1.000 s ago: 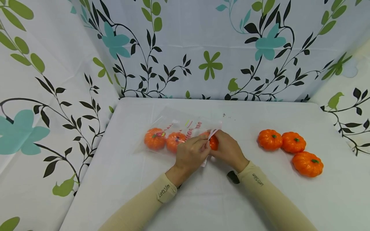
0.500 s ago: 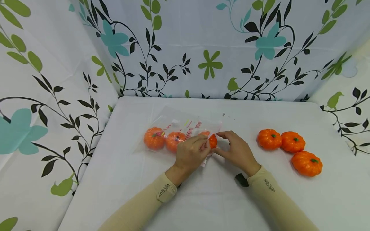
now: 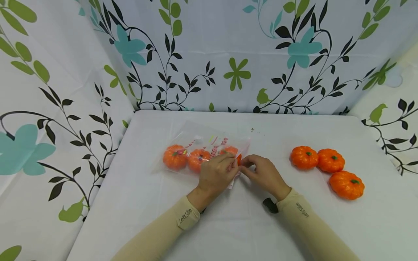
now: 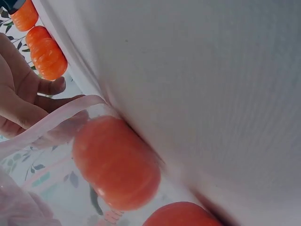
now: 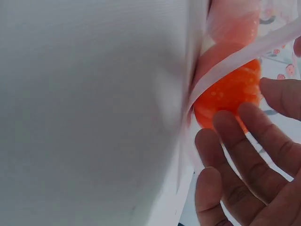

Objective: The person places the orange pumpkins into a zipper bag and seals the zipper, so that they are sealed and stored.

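Observation:
A clear plastic zip bag (image 3: pixel 202 137) with red print lies on the table. Inside are small orange toy pumpkins: one at the far left (image 3: pixel 175 157), one in the middle (image 3: pixel 198 160), and one by the mouth on the right (image 3: pixel 230 150). My left hand (image 3: pixel 213 175) pinches the bag's edge at its mouth. At that mouth is my right hand (image 3: pixel 269 177), its fingers loosely extended. In the right wrist view its fingertips (image 5: pixel 228 125) are at the mouth pumpkin (image 5: pixel 230 92), just outside the bag's rim (image 5: pixel 240 56); whether they touch it is unclear.
Three more orange pumpkins lie together to the right: a left one (image 3: pixel 304 158), a middle one (image 3: pixel 331 160) and a nearer one (image 3: pixel 347 185). They rest on a white-covered table (image 3: pixel 248 232). Patterned cloth (image 3: pixel 202 54) hangs behind and beside it.
My right hand has drawn back to the right from the bag's mouth, then moved slightly left again. The mouth pumpkin sits a little farther inside. My left hand stays in place.

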A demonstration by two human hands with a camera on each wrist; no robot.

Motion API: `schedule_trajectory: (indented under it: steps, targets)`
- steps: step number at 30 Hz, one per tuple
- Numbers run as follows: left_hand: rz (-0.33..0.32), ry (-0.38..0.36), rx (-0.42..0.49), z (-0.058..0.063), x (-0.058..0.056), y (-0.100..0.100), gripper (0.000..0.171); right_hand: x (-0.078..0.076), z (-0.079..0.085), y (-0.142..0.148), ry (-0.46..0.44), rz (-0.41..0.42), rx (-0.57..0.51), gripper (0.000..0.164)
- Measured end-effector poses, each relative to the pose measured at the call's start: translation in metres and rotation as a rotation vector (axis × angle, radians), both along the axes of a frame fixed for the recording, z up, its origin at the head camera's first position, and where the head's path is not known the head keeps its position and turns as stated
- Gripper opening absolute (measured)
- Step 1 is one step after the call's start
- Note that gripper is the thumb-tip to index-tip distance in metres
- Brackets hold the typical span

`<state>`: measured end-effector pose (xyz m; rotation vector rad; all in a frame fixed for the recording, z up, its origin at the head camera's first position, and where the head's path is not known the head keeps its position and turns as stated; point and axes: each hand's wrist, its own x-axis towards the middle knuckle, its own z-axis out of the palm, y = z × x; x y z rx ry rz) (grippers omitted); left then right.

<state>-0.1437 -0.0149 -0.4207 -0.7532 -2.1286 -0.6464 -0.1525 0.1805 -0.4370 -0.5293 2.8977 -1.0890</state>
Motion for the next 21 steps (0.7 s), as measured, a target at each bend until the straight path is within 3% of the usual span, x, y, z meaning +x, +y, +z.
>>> schedule_trajectory:
  steps: [10,17,21]
  targets:
    - [-0.023,-0.002,0.025,0.0,0.0,-0.001,0.01,-0.011,0.006,-0.017,-0.014,0.038,0.005,0.024]
    - [-0.056,-0.01,0.027,0.001,0.0,-0.002,0.008,-0.019,0.006,-0.027,-0.098,0.024,-0.053,0.042]
    - [-0.081,0.001,0.04,0.001,0.0,-0.002,0.008,-0.025,0.003,-0.032,-0.097,0.075,-0.089,0.046]
